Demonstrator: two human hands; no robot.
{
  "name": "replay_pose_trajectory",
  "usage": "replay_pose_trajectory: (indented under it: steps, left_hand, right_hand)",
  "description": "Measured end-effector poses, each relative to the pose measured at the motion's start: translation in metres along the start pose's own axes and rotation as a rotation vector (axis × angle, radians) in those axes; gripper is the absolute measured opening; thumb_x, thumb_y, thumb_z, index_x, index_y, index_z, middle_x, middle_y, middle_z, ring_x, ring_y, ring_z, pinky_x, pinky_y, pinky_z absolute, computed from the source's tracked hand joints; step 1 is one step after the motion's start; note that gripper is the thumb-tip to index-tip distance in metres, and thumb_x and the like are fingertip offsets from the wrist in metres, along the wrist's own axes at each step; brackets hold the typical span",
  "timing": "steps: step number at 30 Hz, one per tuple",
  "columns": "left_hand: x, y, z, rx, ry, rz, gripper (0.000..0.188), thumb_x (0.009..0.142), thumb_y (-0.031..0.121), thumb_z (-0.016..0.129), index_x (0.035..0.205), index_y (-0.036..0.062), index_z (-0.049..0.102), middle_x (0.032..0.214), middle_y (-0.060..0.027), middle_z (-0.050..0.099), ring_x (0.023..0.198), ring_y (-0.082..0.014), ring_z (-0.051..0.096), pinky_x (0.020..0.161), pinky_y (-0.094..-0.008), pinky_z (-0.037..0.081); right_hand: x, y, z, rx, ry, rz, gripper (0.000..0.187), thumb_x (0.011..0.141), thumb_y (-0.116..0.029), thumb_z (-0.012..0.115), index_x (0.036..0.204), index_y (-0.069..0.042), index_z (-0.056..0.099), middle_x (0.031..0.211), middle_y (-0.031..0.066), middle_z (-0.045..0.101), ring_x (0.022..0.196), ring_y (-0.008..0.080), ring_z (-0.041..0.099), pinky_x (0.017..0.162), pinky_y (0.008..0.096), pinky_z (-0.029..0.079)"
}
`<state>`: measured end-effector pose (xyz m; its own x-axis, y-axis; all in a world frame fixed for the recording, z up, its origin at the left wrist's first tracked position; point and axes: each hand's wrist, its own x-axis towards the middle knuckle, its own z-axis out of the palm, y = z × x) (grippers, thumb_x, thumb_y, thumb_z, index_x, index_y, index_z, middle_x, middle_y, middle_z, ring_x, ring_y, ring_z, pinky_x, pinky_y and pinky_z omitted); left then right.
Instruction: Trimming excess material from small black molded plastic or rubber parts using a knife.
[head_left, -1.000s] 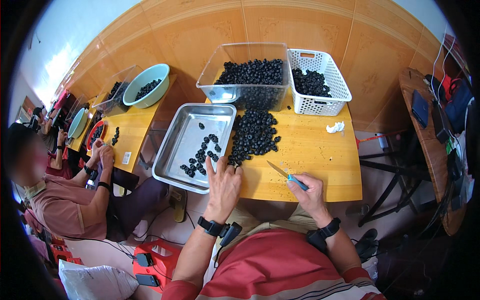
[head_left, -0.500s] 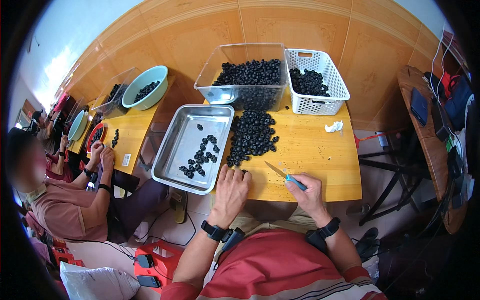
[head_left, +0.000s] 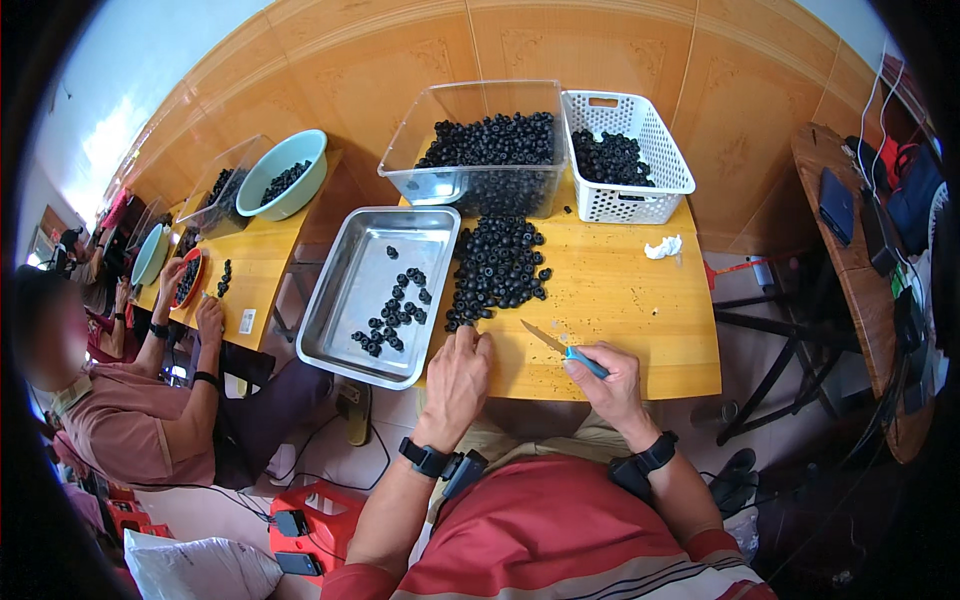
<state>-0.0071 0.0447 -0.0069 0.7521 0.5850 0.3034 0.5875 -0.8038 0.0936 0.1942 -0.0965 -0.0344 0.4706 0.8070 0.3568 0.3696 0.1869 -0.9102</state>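
My right hand [head_left: 606, 382] is closed round the blue handle of a small knife [head_left: 546, 337], its blade pointing to the far left over the wooden table [head_left: 640, 300]. At the near end of a pile of small, round, black ring-like pieces [head_left: 497, 265], my left hand [head_left: 456, 380] has its fingers curled together. Its fingertips meet the nearest pieces, and what they pinch, if anything, is hidden. Left of the pile lies a shallow metal tray [head_left: 338, 300] with several loose black pieces in it.
Behind the pile stand a clear plastic bin [head_left: 405, 165] and a white perforated basket [head_left: 640, 207], both with black pieces. A crumpled white tissue [head_left: 663, 247] lies at the right. On the left, another person [head_left: 150, 420] works at a table with a green bowl [head_left: 310, 185].
My left hand has moved slightly forward to the pile's near edge; the black piece seen beside its fingers is out of sight. My right hand still holds the knife in nearly the same place.
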Motion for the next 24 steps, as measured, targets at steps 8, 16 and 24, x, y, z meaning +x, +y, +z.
replay_pose_trajectory:
  steps: [8, 16, 24]
  left_hand:
    - [0.0, -0.002, 0.001, -0.189, -0.031, -0.057, 0.02, 0.088, 0.001, 0.06, 0.107, -0.0009, 0.068, 0.104, -0.0189, 0.062, 0.093, -0.0381, 0.067, 0.077, -0.0445, 0.057]
    - [0.0, 0.001, 0.001, -0.28, 0.026, 0.048, 0.019, 0.09, 0.001, 0.061, 0.107, -0.001, 0.07, 0.103, -0.0193, 0.067, 0.093, -0.0393, 0.068, 0.079, -0.0449, 0.056]
    - [0.004, 0.009, -0.002, -0.636, 0.048, -0.077, 0.023, 0.092, -0.001, 0.069, 0.115, -0.0027, 0.07, 0.099, -0.0135, 0.071, 0.088, -0.0298, 0.072, 0.079, -0.0356, 0.057]
  right_hand:
    - [0.0, 0.002, -0.001, -0.018, 0.0, -0.008, 0.028, 0.092, -0.025, 0.08, 0.101, 0.002, 0.077, 0.072, 0.0075, 0.064, 0.063, 0.0136, 0.057, 0.058, 0.0299, 0.044]
    - [-0.001, 0.001, -0.001, -0.028, -0.007, -0.003, 0.028, 0.093, -0.025, 0.079, 0.101, 0.002, 0.077, 0.072, 0.0081, 0.064, 0.063, 0.014, 0.057, 0.059, 0.0302, 0.045]
    - [-0.002, 0.001, -0.001, -0.008, -0.007, -0.001, 0.026, 0.093, -0.022, 0.079, 0.103, 0.002, 0.077, 0.075, 0.0081, 0.066, 0.065, 0.0136, 0.059, 0.06, 0.0295, 0.046]
